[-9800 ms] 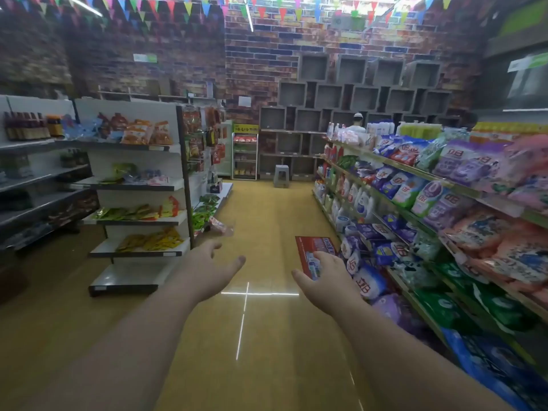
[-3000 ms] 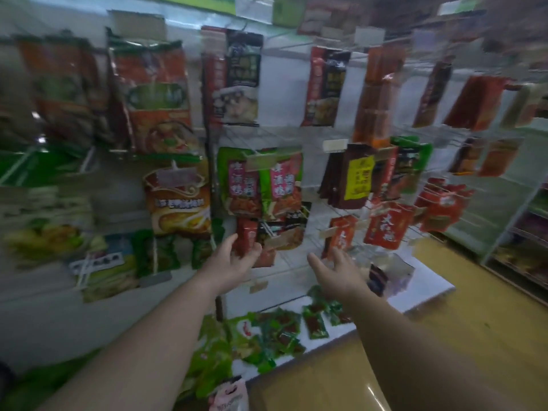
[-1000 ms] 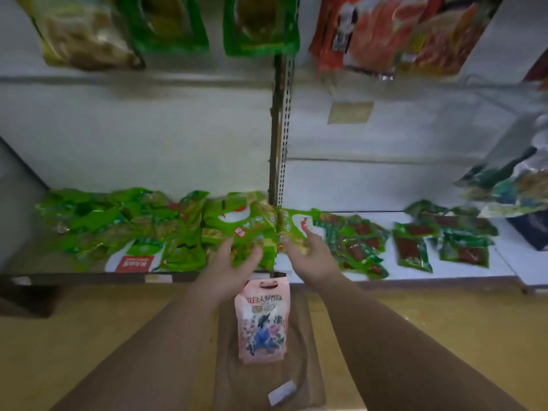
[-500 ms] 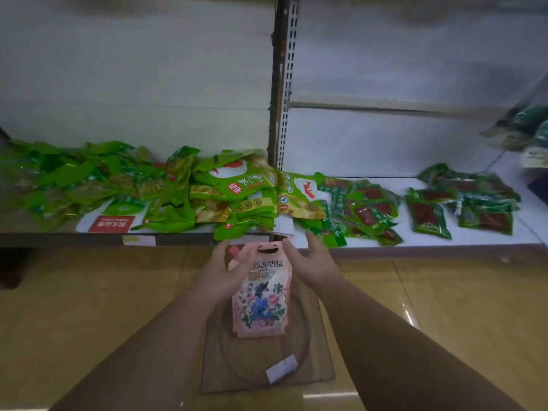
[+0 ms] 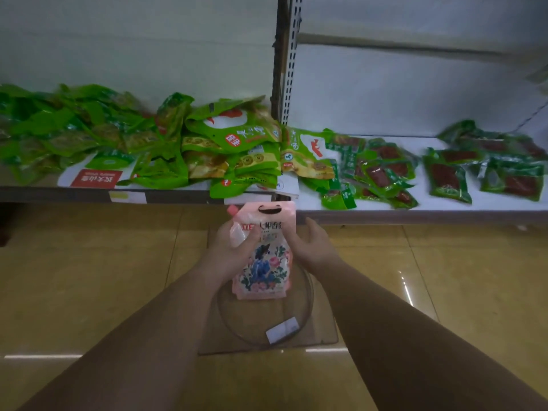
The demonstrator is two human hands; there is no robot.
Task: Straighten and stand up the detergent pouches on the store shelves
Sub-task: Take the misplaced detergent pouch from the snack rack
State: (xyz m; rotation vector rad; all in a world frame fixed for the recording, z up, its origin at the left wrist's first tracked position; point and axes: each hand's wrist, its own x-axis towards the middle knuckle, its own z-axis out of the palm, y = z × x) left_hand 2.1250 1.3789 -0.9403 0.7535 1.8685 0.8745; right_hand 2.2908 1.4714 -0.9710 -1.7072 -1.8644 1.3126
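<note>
I had lifted the pink detergent pouch [image 5: 262, 256] off the floor mat [image 5: 320, 330]; my left hand [image 5: 234, 250] gripped its upper part, my right hand [image 5: 311, 247] apparently open just beside it, below the bottom shelf [image 5: 415, 213].

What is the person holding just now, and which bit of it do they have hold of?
A pink detergent pouch, gripped by the left hand at its upper left part, just below the spout. The right hand is open beside the pouch's right edge.
</note>
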